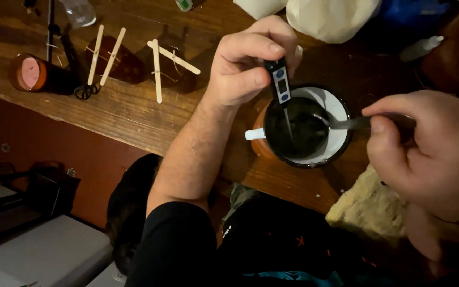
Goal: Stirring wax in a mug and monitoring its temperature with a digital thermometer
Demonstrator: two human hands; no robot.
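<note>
- Left hand (245, 61) pinching the black head of a probe thermometer (281, 84) between thumb and curled fingers, thin metal stem angled down into the dark liquid; held high on the body, probably to keep fingers away from the contents and the small display facing up.
- Right hand (434, 151) closed around the handle of a metal spoon (341, 123), thumb pressed on top, bowl dipped into the liquid from 3 o'clock; low, sideways hold fit for stirring without knocking the probe.
- Enamel mug (306, 126), white inside with a dark rim, standing on the tabletop (128, 109) near its front edge, between both hands; white handle stub pointing to 9 o'clock, away from the spoon side.
- Dark liquid filling much of the mug; kind not clear in this dim light.
- At 10 o'clock from the mug, two brown glass jars (120, 61) lying well apart from it, each with pale wooden sticks (158, 69) laid across the mouth, seemingly to pin a wick in the centre.
- Farther toward 9 o'clock, another jar (33, 73) on its side-facing view, showing a pink filled surface.
- Yellowish sponge-like block (370, 204) at 5 o'clock, just beside the mug and under the right wrist.
- White cloth or bag (330, 18) at 12 o'clock, behind the mug.
</note>
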